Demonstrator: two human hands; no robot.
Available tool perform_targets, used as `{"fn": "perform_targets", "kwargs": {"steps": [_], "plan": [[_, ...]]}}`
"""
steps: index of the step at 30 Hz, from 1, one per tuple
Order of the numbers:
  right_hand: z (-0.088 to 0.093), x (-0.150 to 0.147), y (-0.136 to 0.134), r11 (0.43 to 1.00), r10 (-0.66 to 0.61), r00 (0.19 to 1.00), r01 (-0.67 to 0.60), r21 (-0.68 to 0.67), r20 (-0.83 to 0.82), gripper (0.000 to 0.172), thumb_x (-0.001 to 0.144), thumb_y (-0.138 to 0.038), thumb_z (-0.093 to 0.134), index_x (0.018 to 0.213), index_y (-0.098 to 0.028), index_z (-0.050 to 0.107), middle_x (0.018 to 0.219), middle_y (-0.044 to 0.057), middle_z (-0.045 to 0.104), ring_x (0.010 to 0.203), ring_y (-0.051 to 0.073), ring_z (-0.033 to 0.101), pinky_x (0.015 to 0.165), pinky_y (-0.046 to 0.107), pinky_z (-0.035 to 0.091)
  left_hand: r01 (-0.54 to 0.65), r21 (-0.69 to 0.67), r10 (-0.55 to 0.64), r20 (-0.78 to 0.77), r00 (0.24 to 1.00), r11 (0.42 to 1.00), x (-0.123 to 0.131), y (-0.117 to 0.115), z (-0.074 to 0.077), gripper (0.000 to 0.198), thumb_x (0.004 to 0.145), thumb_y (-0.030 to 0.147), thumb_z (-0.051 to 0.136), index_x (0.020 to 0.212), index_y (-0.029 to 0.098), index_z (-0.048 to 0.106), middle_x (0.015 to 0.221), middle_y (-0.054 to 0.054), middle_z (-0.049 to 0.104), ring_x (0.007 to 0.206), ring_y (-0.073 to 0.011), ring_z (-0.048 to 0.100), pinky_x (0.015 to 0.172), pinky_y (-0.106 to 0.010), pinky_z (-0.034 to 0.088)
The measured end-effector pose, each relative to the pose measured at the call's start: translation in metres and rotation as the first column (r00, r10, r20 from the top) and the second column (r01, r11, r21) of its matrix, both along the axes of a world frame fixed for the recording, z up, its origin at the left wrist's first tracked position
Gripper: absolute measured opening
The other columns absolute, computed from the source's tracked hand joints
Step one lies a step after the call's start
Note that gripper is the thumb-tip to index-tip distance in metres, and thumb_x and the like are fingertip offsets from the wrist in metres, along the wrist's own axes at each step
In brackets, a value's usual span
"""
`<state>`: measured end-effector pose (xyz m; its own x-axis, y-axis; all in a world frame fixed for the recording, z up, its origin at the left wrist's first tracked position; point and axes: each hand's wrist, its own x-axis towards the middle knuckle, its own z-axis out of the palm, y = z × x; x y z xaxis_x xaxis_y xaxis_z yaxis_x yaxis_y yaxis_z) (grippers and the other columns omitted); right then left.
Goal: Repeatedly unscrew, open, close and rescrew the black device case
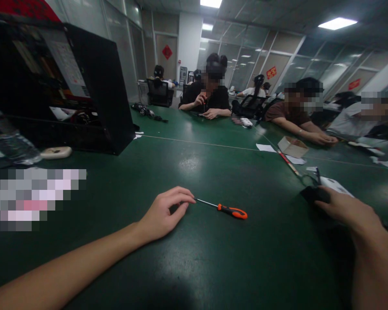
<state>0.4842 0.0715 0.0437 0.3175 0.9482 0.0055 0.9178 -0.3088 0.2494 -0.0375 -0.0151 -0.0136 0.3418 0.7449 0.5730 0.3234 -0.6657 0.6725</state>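
Note:
An orange-and-black screwdriver (232,211) lies on the green table, its handle pointing right and its thin metal shaft pointing left. At the shaft's tip is my left hand (168,211), its thumb and fingers curled together in a pinch against the end of the metal. Over on the right, my right hand (349,211) has its fingers closed on a small black object (313,196), whose kind I cannot make out. Part of that object is hidden under the fingers.
A black open-sided computer case (100,86) stands at the left, near a plastic bottle (13,137). Beyond my right hand are an open box (292,147), a red stick (287,162) and a white item (335,186). Several people sit around the table (187,258).

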Motion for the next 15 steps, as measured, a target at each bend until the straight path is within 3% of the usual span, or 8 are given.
{"fn": "perform_targets", "kwargs": {"steps": [2, 8, 15], "plan": [[0.0, -0.004, 0.001, 0.998, -0.032, 0.999, 0.032, -0.047, -0.003, 0.056, 0.091, -0.034, 0.051, 0.145, -0.018, 0.054, 0.128, 0.02, 0.069, 0.108, 0.033, 0.071, 0.088, 0.04, 0.054, -0.003, 0.002, 0.003, -0.005, 1.0, 1.0, 0.0, 0.0, 0.001, 0.021, 0.097, 0.012, 0.054, 0.103, 0.019, 0.073, 0.109, -0.008, 0.072, 0.103, -0.0205, 0.069, 0.093, -0.035, 0.054], [-0.001, -0.024, 0.0, 0.994, -0.095, 0.995, 0.096, -0.052, 0.024, 0.062, 0.091, -0.03, 0.045, 0.151, -0.019, 0.045, 0.133, 0.027, 0.063, 0.117, 0.041, 0.065, 0.087, 0.049, 0.052, 0.004, 0.003, -0.004, -0.029, 1.0, 1.0, -0.001, -0.001, 0.001, 0.022, 0.097, 0.012, 0.054, 0.103, 0.019, 0.074, 0.111, -0.009, 0.072, 0.103, -0.0214, 0.069, 0.093, -0.037, 0.054], [0.0, -0.036, -0.01, 0.998, -0.064, 0.998, 0.064, -0.004, 0.004, 0.057, 0.091, -0.03, 0.044, 0.146, -0.018, 0.052, 0.127, 0.03, 0.064, 0.115, 0.045, 0.065, 0.085, 0.052, 0.053, 0.021, -0.002, -0.021, -0.025, 0.999, 1.0, -0.001, 0.0, -0.001, 0.022, 0.096, 0.011, 0.054, 0.102, 0.019, 0.074, 0.11, -0.008, 0.072, 0.102, -0.0207, 0.069, 0.092, -0.036, 0.054]]}}
